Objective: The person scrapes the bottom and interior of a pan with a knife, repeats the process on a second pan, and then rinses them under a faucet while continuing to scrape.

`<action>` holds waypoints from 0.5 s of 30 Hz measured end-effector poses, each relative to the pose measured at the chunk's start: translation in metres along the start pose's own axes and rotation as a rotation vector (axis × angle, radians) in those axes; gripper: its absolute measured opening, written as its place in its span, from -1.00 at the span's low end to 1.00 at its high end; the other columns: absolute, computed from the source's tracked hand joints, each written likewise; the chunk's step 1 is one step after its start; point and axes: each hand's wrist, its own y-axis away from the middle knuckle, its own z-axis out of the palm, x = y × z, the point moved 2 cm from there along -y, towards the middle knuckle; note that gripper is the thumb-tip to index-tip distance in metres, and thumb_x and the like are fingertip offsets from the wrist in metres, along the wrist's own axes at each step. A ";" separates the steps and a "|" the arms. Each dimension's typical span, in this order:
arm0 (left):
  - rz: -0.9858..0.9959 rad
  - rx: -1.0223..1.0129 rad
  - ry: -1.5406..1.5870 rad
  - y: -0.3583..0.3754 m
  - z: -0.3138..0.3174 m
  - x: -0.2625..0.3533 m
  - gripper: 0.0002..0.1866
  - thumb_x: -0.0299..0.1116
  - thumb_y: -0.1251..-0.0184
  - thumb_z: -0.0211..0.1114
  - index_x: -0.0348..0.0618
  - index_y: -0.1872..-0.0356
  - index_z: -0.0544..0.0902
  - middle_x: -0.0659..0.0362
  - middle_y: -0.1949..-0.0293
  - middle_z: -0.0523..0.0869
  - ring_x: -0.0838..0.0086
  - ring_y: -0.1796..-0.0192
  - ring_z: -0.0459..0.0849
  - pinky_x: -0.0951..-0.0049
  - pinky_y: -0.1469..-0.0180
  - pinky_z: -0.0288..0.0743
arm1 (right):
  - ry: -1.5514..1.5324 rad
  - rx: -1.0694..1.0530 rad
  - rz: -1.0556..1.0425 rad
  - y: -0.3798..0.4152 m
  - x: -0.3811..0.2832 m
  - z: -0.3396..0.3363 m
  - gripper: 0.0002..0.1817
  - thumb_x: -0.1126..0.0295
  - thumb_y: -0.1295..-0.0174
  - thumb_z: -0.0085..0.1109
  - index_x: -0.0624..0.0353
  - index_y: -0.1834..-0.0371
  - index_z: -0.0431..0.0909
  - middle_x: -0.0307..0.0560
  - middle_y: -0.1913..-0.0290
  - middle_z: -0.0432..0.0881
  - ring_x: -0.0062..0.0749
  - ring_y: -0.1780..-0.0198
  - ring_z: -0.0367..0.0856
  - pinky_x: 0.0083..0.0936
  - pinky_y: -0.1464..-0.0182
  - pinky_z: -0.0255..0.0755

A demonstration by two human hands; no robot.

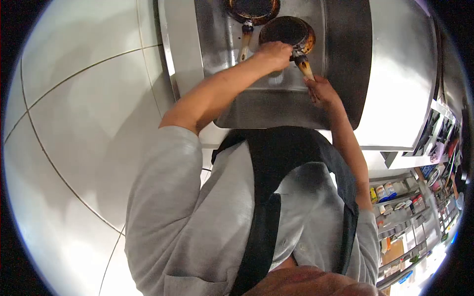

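A blackened frying pan (284,32) with scorched brown sides lies tilted in the metal sink (276,106). My right hand (322,90) is closed round the end of its pale, charred handle (305,67). My left hand (277,54) is closed at the pan's near rim, by the joint of the handle. Whatever is in its fingers, if anything, is hidden. A second burnt frying pan (253,9) rests farther back in the sink to the left, its light handle (245,45) pointing towards me. The top frame edge cuts this pan off.
A bright steel counter (395,79) adjoins the sink on the right. White tiled wall (84,123) runs along the left. Metal shelves (402,222) with tubs and containers stand at the lower right. My dark apron (296,148) is close to the sink's front edge.
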 end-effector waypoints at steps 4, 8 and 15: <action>-0.068 -0.112 -0.060 0.004 -0.026 -0.004 -0.66 -0.18 -0.37 0.00 -0.20 0.16 0.64 -0.15 0.17 0.69 -0.03 0.08 0.67 -0.01 -0.01 0.50 | -0.464 -0.384 0.103 -0.012 0.004 0.006 -0.76 0.23 -0.23 0.23 0.11 0.16 0.50 -0.18 0.47 0.55 -0.49 0.50 0.53 -0.47 0.54 0.48; -0.064 -0.099 -0.112 0.011 -0.037 -0.010 -0.66 -0.17 -0.37 -0.03 -0.19 0.19 0.62 -0.16 0.19 0.69 -0.04 0.11 0.67 -0.06 0.02 0.50 | -0.324 -0.290 0.109 0.009 -0.019 0.004 -0.76 0.31 -0.26 0.20 0.16 0.14 0.40 -0.24 0.52 0.51 -0.59 0.58 0.47 -0.51 0.61 0.41; 0.113 -0.055 -0.118 0.023 -0.027 -0.006 -0.76 -0.26 -0.34 -0.04 -0.14 0.19 0.54 -0.10 0.29 0.70 -0.05 0.18 0.68 -0.06 0.13 0.52 | 0.328 0.135 -0.168 0.023 -0.004 -0.001 -0.64 0.31 -0.22 0.21 0.29 0.02 0.41 -0.13 0.56 0.50 -0.44 0.66 0.43 -0.41 0.63 0.35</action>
